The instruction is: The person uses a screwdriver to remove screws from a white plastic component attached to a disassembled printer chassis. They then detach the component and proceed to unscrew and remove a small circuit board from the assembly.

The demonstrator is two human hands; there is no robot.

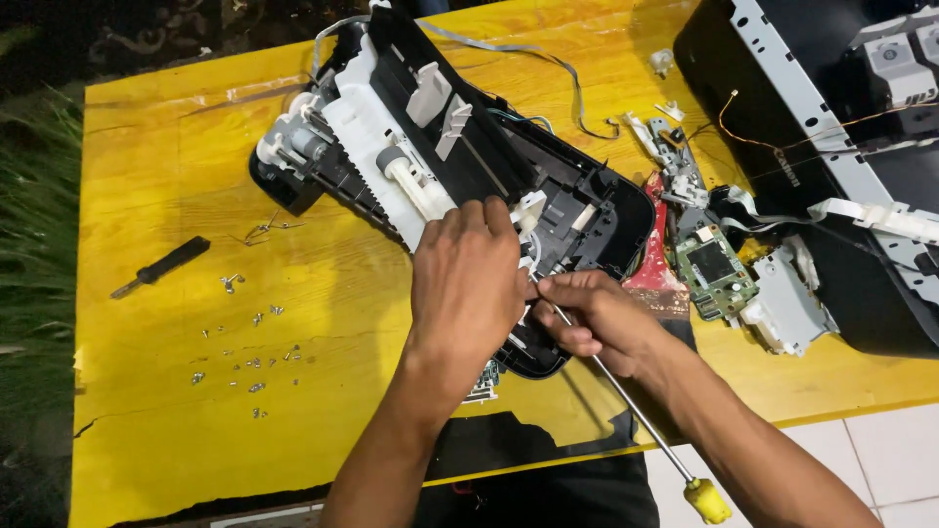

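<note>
A partly stripped printer chassis (460, 147), black with white plastic rollers and levers, lies diagonally across the yellow wooden table (176, 176). My left hand (468, 284) rests flat on the chassis's near end, fingers curled over a white part. My right hand (597, 318) grips the steel shaft of a long screwdriver (646, 420) with a yellow handle end; its tip points into the chassis next to my left fingers. The exact spot the tip touches is hidden by my hands.
Several loose screws (245, 342) lie on the table's left, near a small black-handled screwdriver (161, 266). A green circuit board (716, 269), a red part, white brackets and cables lie to the right. The black printer housing (831, 127) fills the right corner.
</note>
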